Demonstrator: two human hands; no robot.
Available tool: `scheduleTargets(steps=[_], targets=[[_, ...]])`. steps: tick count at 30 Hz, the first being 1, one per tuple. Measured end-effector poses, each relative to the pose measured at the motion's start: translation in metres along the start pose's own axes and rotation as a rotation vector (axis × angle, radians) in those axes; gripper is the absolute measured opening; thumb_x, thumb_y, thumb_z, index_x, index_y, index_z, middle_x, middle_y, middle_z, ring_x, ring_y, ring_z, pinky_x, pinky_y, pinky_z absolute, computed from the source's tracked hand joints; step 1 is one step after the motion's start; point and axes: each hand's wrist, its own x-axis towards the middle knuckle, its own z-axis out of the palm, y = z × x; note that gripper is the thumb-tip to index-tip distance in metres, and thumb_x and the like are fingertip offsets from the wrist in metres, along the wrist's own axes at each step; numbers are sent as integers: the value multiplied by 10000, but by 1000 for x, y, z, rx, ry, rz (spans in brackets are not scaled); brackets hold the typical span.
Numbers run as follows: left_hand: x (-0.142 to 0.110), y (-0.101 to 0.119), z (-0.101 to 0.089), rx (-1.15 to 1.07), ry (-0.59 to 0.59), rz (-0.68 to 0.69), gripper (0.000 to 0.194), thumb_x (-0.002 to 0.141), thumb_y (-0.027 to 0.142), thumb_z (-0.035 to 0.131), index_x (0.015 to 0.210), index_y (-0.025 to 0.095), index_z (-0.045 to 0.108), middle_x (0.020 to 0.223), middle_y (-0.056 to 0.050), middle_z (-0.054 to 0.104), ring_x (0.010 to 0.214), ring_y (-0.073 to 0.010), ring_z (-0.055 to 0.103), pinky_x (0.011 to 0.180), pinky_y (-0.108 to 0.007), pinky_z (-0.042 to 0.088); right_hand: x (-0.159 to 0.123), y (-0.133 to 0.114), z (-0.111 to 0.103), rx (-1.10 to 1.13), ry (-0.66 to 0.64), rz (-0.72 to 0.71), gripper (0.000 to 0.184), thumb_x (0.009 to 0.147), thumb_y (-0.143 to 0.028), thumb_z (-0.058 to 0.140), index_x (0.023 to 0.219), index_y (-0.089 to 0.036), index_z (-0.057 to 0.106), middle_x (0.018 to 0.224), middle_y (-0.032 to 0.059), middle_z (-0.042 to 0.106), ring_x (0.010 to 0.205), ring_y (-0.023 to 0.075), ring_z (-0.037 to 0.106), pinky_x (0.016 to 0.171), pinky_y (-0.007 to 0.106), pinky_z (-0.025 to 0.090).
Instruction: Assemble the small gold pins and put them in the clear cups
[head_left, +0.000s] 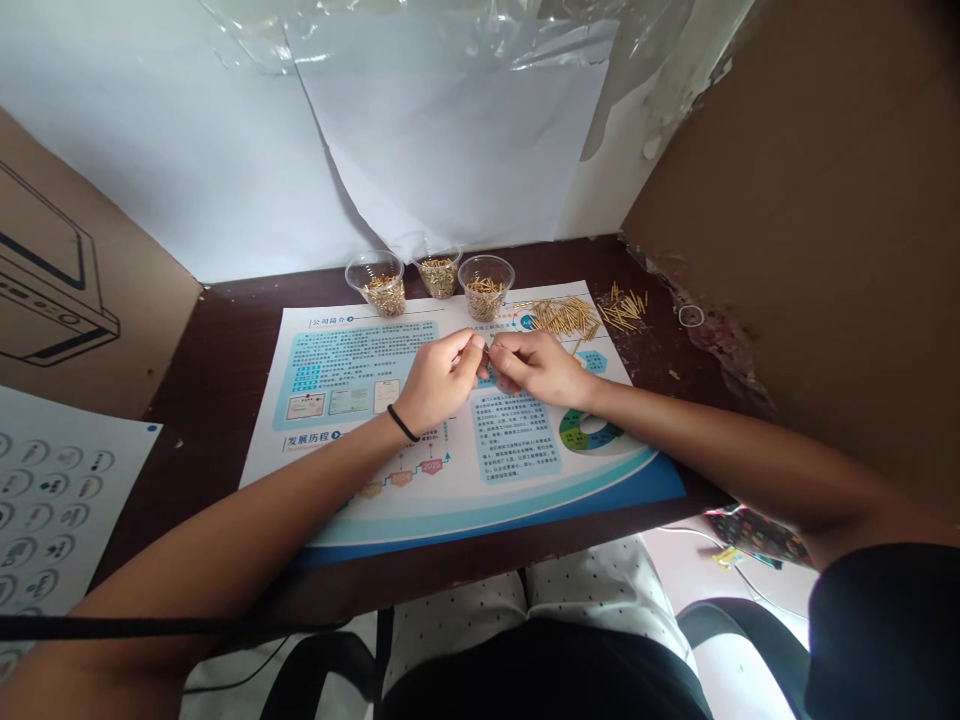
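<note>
Head view: fingertips [477, 343] hide thin brass pin [487, 354], blurred.

The dark table [217, 370] in front of me carries a printed sheet [517, 435] of blue-and-white Chinese text. To my left stands a cardboard panel [60, 290] printed with a line drawing of a device, and below it lies a white chart [52, 510] of round icons. To my right rises bare brown cardboard [817, 220], with a small white ring [691, 316] on the table near it. White paper [450, 130] hangs behind, under crumpled plastic [525, 40]. Lower right, past the table edge, I see a patterned packet [757, 535], a white cable [739, 565] and a chair arm [742, 625].
</note>
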Motion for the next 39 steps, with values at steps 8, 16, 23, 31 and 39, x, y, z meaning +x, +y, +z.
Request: scheduleTargets(steps=[8, 16, 23, 31, 39], targets=[[-1, 3, -1, -16, 1, -35, 331, 953, 281, 415, 648, 166, 475, 551, 17, 545, 436, -65, 478, 456, -199, 383, 0, 0, 0, 38, -3, 27, 342, 957, -323, 431, 666, -169, 523, 509, -36, 526, 470, 62, 468, 537, 211, 393], [-2, 3, 0, -38, 7, -42, 334, 941, 289, 410, 631, 174, 456, 580, 3, 543, 483, -76, 467, 470, -202, 380, 2, 1, 0, 42, 25, 45, 355, 949, -389, 425, 666, -179, 478, 566, -33, 519, 480, 68, 481, 541, 229, 382], [-2, 3, -1, -31, 24, -33, 346, 955, 316, 400, 638, 181, 435, 574, 7, 520, 505, -86, 451, 489, -212, 380, 2, 1, 1, -39, 40, -2, 319, 939, -350, 423, 659, -196, 423, 574, -32, 486, 543, 82, 417, 550, 240, 333], [-3, 7, -2, 56, 9, -4, 349, 967, 293, 386, 643, 176, 445, 575, 12, 506, 541, -97, 451, 542, -232, 372, 2, 2, 0, -57, 6, -55, 320, 937, -298, 405, 634, -196, 389, 575, -43, 411, 534, 73, 343, 525, 239, 286], [-1, 3, -4, 88, -33, 118, 342, 976, 325, 355, 680, 179, 446, 596, 18, 467, 561, -107, 418, 577, -246, 358, 1, 5, 0, -103, -19, -65, 340, 951, -305, 381, 630, -203, 336, 577, -42, 393, 541, 72, 342, 541, 248, 291]])
